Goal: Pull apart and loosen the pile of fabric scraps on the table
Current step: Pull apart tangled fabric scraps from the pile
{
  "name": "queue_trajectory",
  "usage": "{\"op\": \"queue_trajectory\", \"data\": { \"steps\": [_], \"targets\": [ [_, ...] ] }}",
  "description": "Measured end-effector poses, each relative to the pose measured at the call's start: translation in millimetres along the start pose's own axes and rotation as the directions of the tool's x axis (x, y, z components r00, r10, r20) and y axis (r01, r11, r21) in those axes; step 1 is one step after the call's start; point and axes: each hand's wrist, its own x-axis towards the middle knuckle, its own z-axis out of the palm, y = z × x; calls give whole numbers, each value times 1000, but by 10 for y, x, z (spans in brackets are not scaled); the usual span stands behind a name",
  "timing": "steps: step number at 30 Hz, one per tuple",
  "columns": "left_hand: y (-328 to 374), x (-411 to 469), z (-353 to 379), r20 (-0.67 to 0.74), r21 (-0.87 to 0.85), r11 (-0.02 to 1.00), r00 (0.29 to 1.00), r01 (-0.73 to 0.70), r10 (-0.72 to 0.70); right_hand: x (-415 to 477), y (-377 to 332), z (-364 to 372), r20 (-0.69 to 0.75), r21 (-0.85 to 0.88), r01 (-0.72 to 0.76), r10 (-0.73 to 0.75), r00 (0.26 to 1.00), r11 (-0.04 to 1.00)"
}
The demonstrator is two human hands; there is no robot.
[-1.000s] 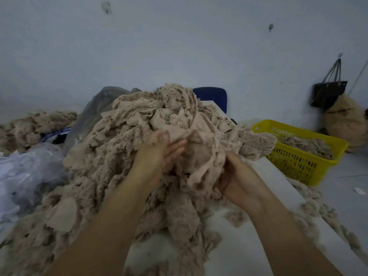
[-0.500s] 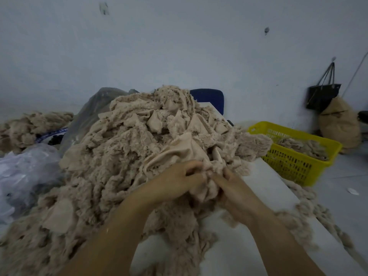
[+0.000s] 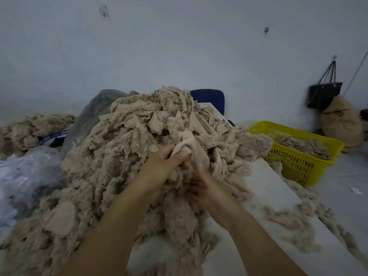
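1. The pile of fabric scraps fills the middle of the frame, heaped on the pale surface and peaking at centre, with loose tufts strewn toward the lower right
2. The left hand sits at the centre of the frame on the near slope of the pile; its fingers are curled round a smooth beige piece that stands up just above and right of them
3. The right hand lies just below and right of the left, close against it and pushed into the fluffy scraps; it is blurred and its fingers are buried, so I cannot tell whether they grip anything
4. From the left fingers the beige piece runs up and rightward into the heap, so the left hand is the nearer one to free it
5. Judging from this, the pull should go down and left in the frame, away from the peak, while the right hand holds the mass back
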Motion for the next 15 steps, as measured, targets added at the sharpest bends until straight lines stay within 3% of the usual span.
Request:
{"op": "queue_trajectory", "data": {
  "steps": [2,6,8,11,13,15],
  "targets": [
    [63,-28,82,94,-204,978,995,49,-30,-29,-25,187,135,-139,61,-42,990,988],
    [164,96,64,69,-592,806,997,23,22,-9,-54,196,-69,-497,150,-212,975,855],
    [176,156,-42,27,-709,705,999,-2,31,-29,-72,100,-86,-651,216,-354,931,727],
    [137,181,-157,-32,-852,523,996,19,-89,-63,-99,-11,-89,-844,186,-473,876,503],
    [130,184,-214,-40,-909,416,990,21,-138,-83,-95,-92,-147,-860,134,-490,859,492],
    [126,181,-282,-34,-923,385,991,18,-129,-90,-95,-191,-227,-833,101,-503,834,544]
  ]
}}
